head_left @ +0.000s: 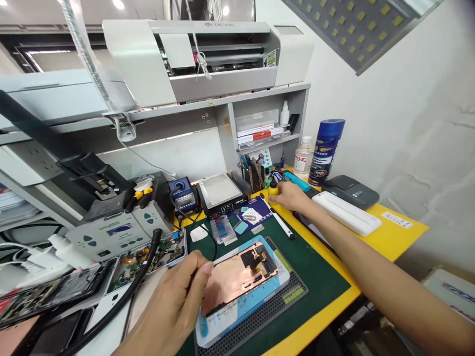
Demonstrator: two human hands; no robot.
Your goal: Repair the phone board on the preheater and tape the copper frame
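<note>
My right hand (291,197) reaches to the back of the bench, its fingers closed on a small yellow bottle (273,190) with a black top. My left hand (178,294) is closed in a pinch at the near left end of a phone screen panel (230,279). What lies between its fingers is hidden. The panel's copper-coloured back faces up, with a black flex cable (256,259) at its far end. Beneath it is a blue and white holder block (267,291), which rests on a dark perforated pad (297,289).
On the green mat (322,277) lies a white pen-like tool (282,225). Behind stand a heating plate (218,190) and a blue spray can (326,151). At left are a tray of circuit boards (148,257) and a black hose (143,277). An LED lamp (352,24) hangs above.
</note>
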